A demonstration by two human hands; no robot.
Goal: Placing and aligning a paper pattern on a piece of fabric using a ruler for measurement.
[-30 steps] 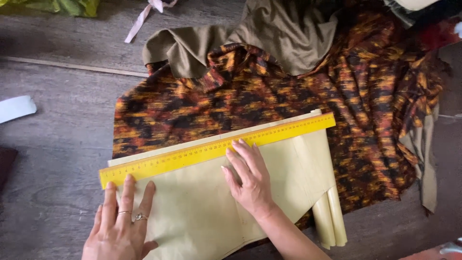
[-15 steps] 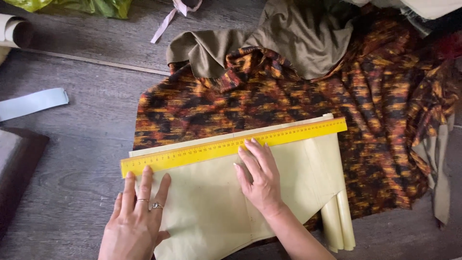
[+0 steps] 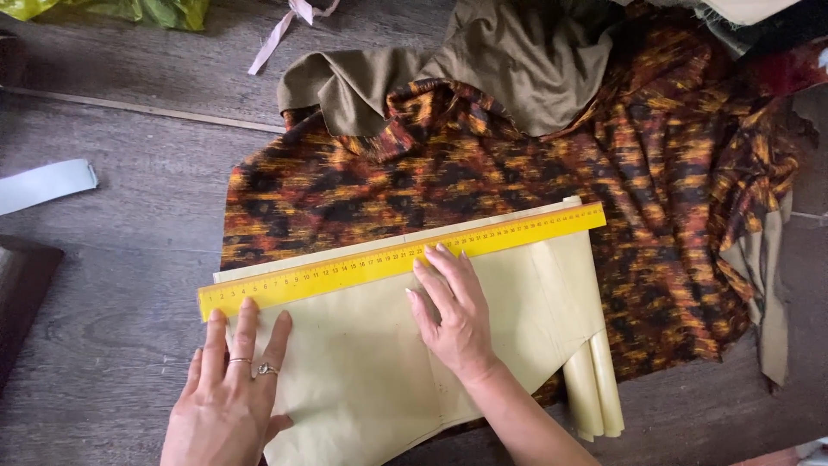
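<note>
Both hands flat, gripping nothing: left hand (image 3: 231, 399) & right hand (image 3: 453, 312) fingertips touch ruler (image 3: 401, 257) lying atop paper (image 3: 371, 371).

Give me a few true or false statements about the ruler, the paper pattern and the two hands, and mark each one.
1. The yellow ruler lies along the upper edge of the cream paper pattern. True.
2. The right hand holds scissors. False: it rests flat on the pattern, fingertips at the ruler.
3. The left hand wears rings. True.
4. The pattern lies on plain blue cloth. False: it lies on orange-and-black patterned fabric.
5. An olive-brown cloth is bunched above the patterned fabric. True.
</note>
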